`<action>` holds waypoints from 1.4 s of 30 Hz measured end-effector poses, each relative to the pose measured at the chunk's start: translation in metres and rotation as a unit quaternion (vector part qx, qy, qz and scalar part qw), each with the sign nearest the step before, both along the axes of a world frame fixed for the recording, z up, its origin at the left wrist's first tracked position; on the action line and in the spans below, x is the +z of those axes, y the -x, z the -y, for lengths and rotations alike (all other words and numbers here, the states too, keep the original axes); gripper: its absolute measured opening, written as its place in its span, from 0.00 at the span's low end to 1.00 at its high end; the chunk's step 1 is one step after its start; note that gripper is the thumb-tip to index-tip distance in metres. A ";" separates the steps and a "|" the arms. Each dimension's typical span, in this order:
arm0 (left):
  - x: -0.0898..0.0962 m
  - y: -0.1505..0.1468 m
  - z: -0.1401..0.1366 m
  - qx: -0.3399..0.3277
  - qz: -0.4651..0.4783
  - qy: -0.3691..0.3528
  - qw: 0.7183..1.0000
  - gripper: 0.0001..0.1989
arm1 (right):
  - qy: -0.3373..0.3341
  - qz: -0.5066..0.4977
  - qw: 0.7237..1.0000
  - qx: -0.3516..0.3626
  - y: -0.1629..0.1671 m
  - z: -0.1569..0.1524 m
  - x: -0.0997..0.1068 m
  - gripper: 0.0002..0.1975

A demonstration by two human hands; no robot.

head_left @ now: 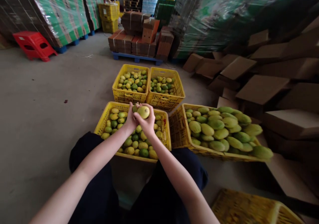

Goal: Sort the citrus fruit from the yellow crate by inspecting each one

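Note:
Both hands meet above a yellow plastic crate (99,121) filled with green and yellow lemons (135,137). In my right hand (149,121) a yellowish-green lemon (144,112) is gripped, its rounded end facing me. My left hand (130,120) is closed beside it, around a darker green lemon (135,108) that is partly hidden by the fingers and the other fruit. The hands touch or nearly touch each other. The crate stands on the floor just in front of my knees.
Behind stand two more lemon crates, a left one (131,95) and a right one (163,102). At right, a crate (178,131) is heaped with papayas (221,124). Cardboard boxes (264,88) crowd the far right. A red stool (35,44) and a loaded blue pallet (137,58) stand farther back.

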State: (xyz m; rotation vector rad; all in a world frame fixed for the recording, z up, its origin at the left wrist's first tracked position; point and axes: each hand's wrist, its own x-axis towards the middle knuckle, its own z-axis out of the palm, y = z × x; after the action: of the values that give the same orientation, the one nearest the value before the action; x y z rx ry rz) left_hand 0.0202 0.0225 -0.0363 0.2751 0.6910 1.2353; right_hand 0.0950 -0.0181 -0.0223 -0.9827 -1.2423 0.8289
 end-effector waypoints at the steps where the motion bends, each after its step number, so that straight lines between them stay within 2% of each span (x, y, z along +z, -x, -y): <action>1: 0.004 0.003 -0.003 0.020 0.026 0.033 0.999 0.18 | 0.024 -0.055 0.998 -0.003 -0.004 -0.002 0.004 0.24; 4: 0.021 0.010 -0.010 0.079 0.125 0.112 0.983 0.17 | 0.085 -0.178 0.980 0.015 -0.019 -0.013 0.008 0.24; 6: 0.031 0.012 -0.011 0.096 0.145 0.103 0.979 0.17 | 0.104 -0.211 0.971 0.044 -0.027 -0.019 0.006 0.24; 10: 0.040 0.012 -0.008 0.083 0.069 0.044 0.993 0.20 | 0.104 -0.184 0.974 0.081 -0.027 -0.021 0.000 0.24; 15: 0.041 0.014 -0.007 0.103 0.006 -0.064 0.993 0.22 | 0.017 -0.080 0.990 0.113 -0.023 -0.015 0.003 0.20; 17: 0.042 0.015 -0.007 0.108 0.000 -0.085 0.991 0.22 | 0.006 -0.071 0.991 0.117 -0.024 -0.013 0.005 0.19; 20: 0.044 0.014 -0.007 0.097 0.012 -0.067 0.993 0.22 | 0.019 -0.085 0.990 0.109 -0.024 -0.011 0.007 0.19; 23: 0.045 0.010 -0.007 0.069 0.056 -0.007 0.996 0.22 | 0.059 -0.127 0.985 0.097 -0.024 -0.012 0.007 0.19; 25: 0.044 0.009 -0.007 0.045 0.093 0.029 0.994 0.19 | 0.122 -0.199 0.967 0.098 -0.025 -0.015 0.009 0.15; 27: 0.044 0.009 -0.006 0.023 0.121 0.042 0.991 0.17 | 0.187 -0.282 0.934 0.112 -0.028 -0.018 0.011 0.11; 29: 0.045 0.012 -0.006 0.005 0.133 0.038 0.990 0.18 | 0.216 -0.338 0.906 0.131 -0.033 -0.021 0.015 0.11; 35: 0.049 0.015 -0.004 0.006 0.133 0.046 0.990 0.17 | 0.205 -0.398 0.873 0.193 -0.042 -0.022 0.021 0.17; 38: 0.042 0.007 0.002 0.032 0.164 0.058 0.984 0.16 | 0.194 -0.498 0.831 0.152 -0.039 -0.022 0.017 0.13; 40: 0.034 0.000 0.006 0.052 0.201 0.078 0.975 0.16 | 0.209 -0.552 0.799 0.115 -0.037 -0.022 0.011 0.08; 42: 0.026 -0.007 0.009 0.074 0.218 0.096 0.968 0.17 | 0.226 -0.580 0.778 0.085 -0.035 -0.023 0.006 0.06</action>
State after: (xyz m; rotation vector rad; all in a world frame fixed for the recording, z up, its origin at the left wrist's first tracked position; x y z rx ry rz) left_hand 0.0268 0.0133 -0.0102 -0.2107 0.4467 1.3047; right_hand 0.1302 0.0049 -0.0161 -0.4932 -0.0300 1.5876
